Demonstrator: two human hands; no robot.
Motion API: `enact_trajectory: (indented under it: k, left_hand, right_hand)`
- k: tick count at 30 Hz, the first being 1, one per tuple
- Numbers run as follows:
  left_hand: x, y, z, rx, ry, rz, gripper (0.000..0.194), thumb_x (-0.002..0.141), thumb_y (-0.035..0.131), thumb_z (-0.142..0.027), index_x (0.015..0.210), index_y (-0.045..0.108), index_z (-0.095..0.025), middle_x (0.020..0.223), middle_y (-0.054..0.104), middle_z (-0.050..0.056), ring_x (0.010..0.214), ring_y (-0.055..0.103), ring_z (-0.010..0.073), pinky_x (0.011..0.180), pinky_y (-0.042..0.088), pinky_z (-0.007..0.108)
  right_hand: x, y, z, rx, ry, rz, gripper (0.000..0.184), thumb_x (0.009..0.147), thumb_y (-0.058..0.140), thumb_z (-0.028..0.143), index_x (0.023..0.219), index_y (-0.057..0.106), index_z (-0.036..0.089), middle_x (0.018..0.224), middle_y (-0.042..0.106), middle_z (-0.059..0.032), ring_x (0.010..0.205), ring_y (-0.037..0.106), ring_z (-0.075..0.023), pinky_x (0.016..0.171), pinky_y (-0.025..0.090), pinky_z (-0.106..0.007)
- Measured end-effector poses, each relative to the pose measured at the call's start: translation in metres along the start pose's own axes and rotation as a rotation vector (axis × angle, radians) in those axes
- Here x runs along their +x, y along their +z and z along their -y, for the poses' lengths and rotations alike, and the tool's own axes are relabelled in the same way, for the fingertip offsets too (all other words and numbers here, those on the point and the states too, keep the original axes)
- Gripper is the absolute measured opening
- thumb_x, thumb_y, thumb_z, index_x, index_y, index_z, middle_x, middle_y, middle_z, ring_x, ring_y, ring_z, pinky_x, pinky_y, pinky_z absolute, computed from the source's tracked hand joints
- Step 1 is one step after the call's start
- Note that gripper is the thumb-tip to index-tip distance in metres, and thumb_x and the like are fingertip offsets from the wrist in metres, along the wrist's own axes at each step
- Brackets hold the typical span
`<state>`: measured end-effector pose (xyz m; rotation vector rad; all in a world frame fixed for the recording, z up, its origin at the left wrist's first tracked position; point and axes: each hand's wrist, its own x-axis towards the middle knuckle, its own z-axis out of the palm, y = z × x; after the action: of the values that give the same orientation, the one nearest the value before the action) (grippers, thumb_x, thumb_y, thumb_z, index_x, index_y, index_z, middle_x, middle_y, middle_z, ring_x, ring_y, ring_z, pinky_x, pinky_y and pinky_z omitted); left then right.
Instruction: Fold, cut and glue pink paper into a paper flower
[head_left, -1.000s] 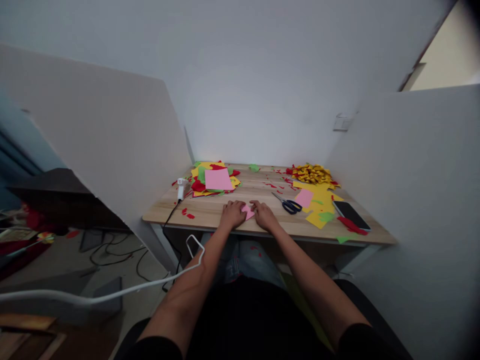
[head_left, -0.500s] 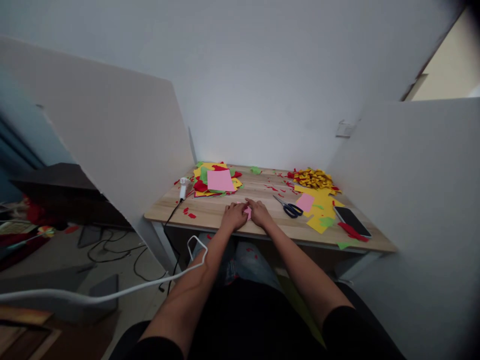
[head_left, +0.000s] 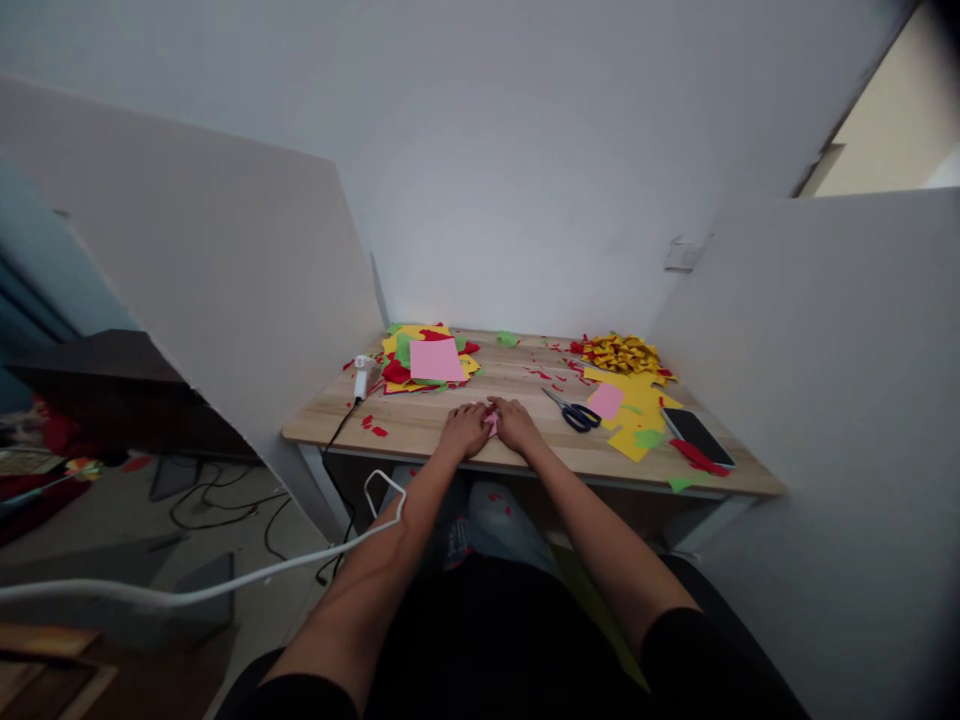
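Right hand (head_left: 515, 425): closer to your left hand (head_left: 466, 430) than earlier.
Both hands: curled; hold unclear.
Pink paper (head_left: 493, 425): between them, near worktop (head_left: 424, 408) edge, seemingly unfinished.
Pink sheet (head_left: 436, 360): far left, seemingly unworked.

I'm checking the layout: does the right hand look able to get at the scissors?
Likely yes: only bare tabletop shows between the right hand, at the small pink paper, and the scissors to its right.

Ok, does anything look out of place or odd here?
Yes, stray litter: red paper scraps lie strewn over the desk, and a few red bits sit on the person's jeans, off the tabletop. A green scrap lies at the desk's front edge.
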<state>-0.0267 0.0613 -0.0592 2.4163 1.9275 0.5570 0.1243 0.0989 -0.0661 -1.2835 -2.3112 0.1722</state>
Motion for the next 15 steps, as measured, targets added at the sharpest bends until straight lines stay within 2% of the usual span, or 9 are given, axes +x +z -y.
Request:
enact_trajectory:
  k: [7, 15]
  left_hand:
    - [-0.001, -0.001, -0.001, 0.001, -0.028, -0.008, 0.037, 0.096, 0.061, -0.037, 0.127, 0.059, -0.017, 0.13, 0.06, 0.011, 0.115, 0.061, 0.0248, 0.097, 0.053, 0.049]
    - [-0.003, -0.005, -0.003, -0.018, -0.039, 0.015, 0.037, 0.096, 0.06, -0.037, 0.128, 0.059, -0.018, 0.133, 0.059, 0.011, 0.118, 0.06, 0.0254, 0.1, 0.051, 0.05]
  right_hand:
    - [-0.008, -0.003, 0.004, -0.001, 0.002, 0.001, 0.037, 0.097, 0.06, 0.036, 0.13, 0.058, 0.02, 0.134, 0.059, -0.0102, 0.115, 0.061, -0.0246, 0.098, 0.052, -0.049]
    - [-0.027, -0.009, 0.004, 0.042, 0.039, 0.013, 0.037, 0.098, 0.058, 0.036, 0.132, 0.057, 0.021, 0.133, 0.06, -0.0101, 0.117, 0.06, -0.0245, 0.1, 0.05, -0.049]
